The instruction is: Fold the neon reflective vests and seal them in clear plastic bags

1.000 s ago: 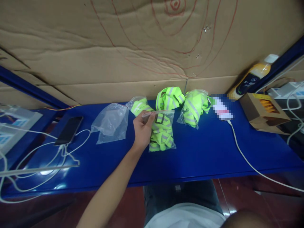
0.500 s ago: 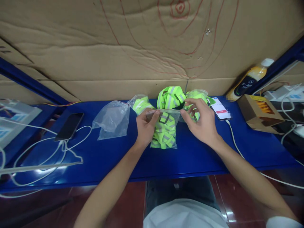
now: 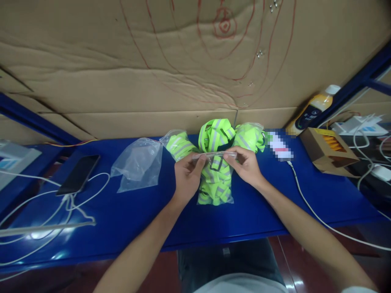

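Note:
A clear zip bag (image 3: 215,185) holds folded neon-green straps with grey reflective stripes and a black buckle. Its top edge is pinched by my left hand (image 3: 187,173) on the left and by my right hand (image 3: 244,165) on the right, thumbs on the near side. Just beyond my hands lies a loose bundle of the same reflective strap (image 3: 216,132). A bagged strap bundle (image 3: 180,145) rests to its left, and another bagged bundle (image 3: 249,136) sits to its right, partly behind my right hand.
Left of the bundles lies an empty clear bag (image 3: 139,162). A dark phone (image 3: 78,175) with white cables is farther left. On the right are a lit phone (image 3: 279,147) on a cable, an open cardboard box (image 3: 325,152) and a juice bottle (image 3: 313,112). Cardboard (image 3: 122,93) backs the blue table (image 3: 259,215).
My right hand has come in from the right, its spread fingers closing on the bag's top edge. My left hand keeps its pinch. The camera view has shifted slightly.

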`<state>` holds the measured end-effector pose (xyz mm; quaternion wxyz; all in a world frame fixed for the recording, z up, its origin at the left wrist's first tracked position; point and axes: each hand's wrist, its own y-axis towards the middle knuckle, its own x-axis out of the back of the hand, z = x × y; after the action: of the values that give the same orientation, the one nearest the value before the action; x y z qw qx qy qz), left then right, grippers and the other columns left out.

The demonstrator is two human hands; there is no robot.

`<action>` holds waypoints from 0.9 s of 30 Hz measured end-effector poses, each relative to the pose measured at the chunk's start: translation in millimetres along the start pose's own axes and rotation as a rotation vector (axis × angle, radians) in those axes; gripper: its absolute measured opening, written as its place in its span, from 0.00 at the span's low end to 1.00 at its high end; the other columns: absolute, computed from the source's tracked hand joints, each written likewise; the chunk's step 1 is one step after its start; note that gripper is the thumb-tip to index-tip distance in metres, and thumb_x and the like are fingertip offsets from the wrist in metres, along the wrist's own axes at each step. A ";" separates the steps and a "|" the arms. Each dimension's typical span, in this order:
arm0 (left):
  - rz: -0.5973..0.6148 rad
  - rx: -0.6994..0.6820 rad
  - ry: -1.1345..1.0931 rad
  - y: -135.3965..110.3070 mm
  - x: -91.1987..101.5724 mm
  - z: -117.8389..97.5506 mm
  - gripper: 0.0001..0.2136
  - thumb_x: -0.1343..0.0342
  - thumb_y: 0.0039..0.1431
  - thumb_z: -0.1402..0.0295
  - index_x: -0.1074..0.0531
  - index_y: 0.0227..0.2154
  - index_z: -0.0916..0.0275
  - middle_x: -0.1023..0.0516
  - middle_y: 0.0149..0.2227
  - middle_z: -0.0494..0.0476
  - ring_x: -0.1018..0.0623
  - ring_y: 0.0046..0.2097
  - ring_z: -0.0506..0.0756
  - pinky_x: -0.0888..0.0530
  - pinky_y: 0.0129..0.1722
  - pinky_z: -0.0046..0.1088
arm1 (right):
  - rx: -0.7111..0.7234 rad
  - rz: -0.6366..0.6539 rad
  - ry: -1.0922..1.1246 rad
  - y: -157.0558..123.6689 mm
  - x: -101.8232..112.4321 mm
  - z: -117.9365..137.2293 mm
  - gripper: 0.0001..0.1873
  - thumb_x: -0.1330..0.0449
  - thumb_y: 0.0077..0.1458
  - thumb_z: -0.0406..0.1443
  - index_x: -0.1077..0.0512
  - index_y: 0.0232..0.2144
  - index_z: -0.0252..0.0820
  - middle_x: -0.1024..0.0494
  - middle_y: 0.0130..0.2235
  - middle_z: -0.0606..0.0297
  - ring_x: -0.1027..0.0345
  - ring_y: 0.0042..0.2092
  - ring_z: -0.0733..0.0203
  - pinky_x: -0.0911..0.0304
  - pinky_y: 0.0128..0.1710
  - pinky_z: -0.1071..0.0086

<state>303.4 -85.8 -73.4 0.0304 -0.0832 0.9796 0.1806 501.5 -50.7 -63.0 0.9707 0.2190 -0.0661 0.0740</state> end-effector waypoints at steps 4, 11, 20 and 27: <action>0.042 0.040 -0.070 0.5 -4.2 -3.0 0.11 0.32 0.64 0.57 0.15 0.39 0.60 0.17 0.36 0.56 0.21 0.38 0.54 0.25 0.40 0.28 | 0.007 0.003 0.043 2.3 0.8 5.2 0.16 0.29 0.58 0.48 0.21 0.30 0.43 0.22 0.30 0.65 0.32 0.31 0.62 0.37 0.32 0.67; 0.063 -0.007 0.054 -0.3 -3.7 -7.4 0.10 0.32 0.63 0.58 0.14 0.36 0.60 0.17 0.32 0.55 0.22 0.34 0.55 0.25 0.35 0.30 | 0.022 0.031 -0.016 -1.0 2.6 4.7 0.16 0.31 0.60 0.49 0.22 0.33 0.43 0.23 0.31 0.65 0.32 0.32 0.62 0.39 0.31 0.67; 0.152 0.013 -0.023 0.3 -4.9 -2.2 0.08 0.33 0.65 0.60 0.13 0.41 0.57 0.14 0.37 0.56 0.18 0.39 0.57 0.23 0.40 0.31 | -0.027 0.039 0.002 -5.0 -4.2 6.8 0.20 0.29 0.58 0.52 0.25 0.29 0.42 0.30 0.24 0.70 0.43 0.25 0.67 0.48 0.24 0.70; -0.127 -0.064 -0.106 7.2 0.3 -1.7 0.08 0.33 0.66 0.59 0.14 0.40 0.58 0.14 0.39 0.56 0.17 0.42 0.55 0.22 0.46 0.31 | -0.062 0.128 0.127 -5.5 -1.7 1.7 0.21 0.30 0.60 0.48 0.25 0.51 0.46 0.20 0.48 0.60 0.24 0.42 0.60 0.27 0.36 0.69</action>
<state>301.8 -79.8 -69.3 0.0909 -0.1362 0.9631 0.2137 500.6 -56.5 -64.0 0.9724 0.1792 -0.0205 0.1476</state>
